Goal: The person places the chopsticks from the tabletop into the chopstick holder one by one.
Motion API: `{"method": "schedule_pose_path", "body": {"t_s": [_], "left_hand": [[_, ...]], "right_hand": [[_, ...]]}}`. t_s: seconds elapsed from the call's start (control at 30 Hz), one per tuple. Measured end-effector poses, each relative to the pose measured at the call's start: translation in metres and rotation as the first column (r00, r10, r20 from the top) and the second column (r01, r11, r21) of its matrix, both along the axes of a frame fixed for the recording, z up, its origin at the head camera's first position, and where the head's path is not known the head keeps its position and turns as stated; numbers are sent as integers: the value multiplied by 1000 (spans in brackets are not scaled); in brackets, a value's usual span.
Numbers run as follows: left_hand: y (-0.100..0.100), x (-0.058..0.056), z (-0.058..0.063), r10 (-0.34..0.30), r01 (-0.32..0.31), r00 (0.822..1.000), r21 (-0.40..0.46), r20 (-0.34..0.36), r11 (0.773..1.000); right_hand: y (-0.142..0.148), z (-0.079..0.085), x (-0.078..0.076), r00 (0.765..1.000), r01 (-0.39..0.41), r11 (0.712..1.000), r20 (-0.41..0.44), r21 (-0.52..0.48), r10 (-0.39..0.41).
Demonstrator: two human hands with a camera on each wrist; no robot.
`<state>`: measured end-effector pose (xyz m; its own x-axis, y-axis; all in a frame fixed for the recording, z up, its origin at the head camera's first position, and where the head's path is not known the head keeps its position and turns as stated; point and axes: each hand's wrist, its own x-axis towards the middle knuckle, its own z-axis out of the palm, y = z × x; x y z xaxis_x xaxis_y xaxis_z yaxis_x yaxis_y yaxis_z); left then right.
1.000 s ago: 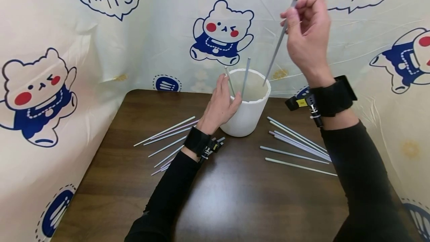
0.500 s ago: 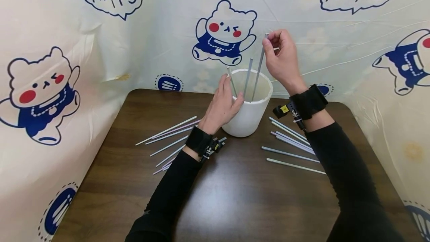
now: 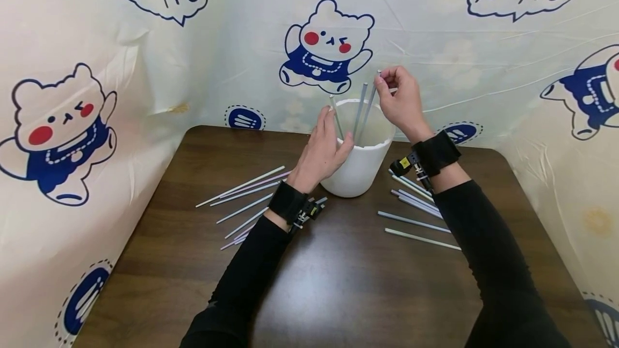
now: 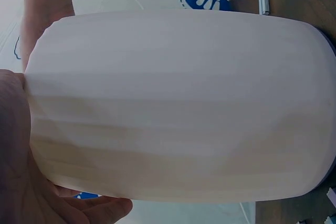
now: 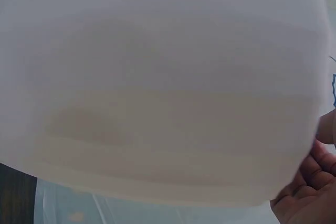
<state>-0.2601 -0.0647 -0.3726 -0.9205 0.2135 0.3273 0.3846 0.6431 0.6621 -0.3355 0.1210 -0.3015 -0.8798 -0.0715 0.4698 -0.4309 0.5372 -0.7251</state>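
A white bucket-like pot (image 3: 356, 171) stands at the back of the table, its side filling much of both wrist views. My left hand (image 3: 321, 152) holds it by the left of its rim, with the thumb at the front and fingers along the side. My right hand (image 3: 400, 98) pinches a thin blue-grey straw (image 3: 369, 110) near its top end. The lower part of that straw is inside the pot. A green straw (image 3: 336, 120) and another blue-grey straw (image 3: 360, 109) lean in the pot; their lower ends are hidden by its wall.
Several pastel straws (image 3: 244, 208) lie on the brown table (image 3: 333, 283) to the left, partly under the left forearm. More pastel straws (image 3: 411, 222) lie to the right, partly behind the right arm. A printed curtain (image 3: 232, 58) hangs behind and at both sides.
My right hand has moved down and left, bringing its straw from beside the rim into the pot next to the other blue-grey straw. The left hand stays on the rim.
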Motion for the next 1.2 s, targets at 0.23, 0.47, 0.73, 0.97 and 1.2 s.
{"method": "schedule_pose_path", "body": {"t_s": [0.23,0.47,0.73,0.97,1.2], "left_hand": [[-1,0,0,1,-1,1000,2,7,1000],[-1,-1,-1,3,-3,1000,-4,17,1000],[-1,0,0,3,-3,1000,-10,10,1000],[-2,1,1,3,-3,1000,-4,16,1000],[-2,1,0,-1,1,1000,-3,10,1000]], "right_hand": [[-1,-10,-2,1000,-8,1000,30,23,8],[-1,-20,-5,999,-11,999,34,30,10],[-2,-23,-4,997,-29,999,67,40,27],[-2,-23,-4,996,-48,998,79,45,44],[11,-22,-4,998,-11,1000,61,23,10]]}}
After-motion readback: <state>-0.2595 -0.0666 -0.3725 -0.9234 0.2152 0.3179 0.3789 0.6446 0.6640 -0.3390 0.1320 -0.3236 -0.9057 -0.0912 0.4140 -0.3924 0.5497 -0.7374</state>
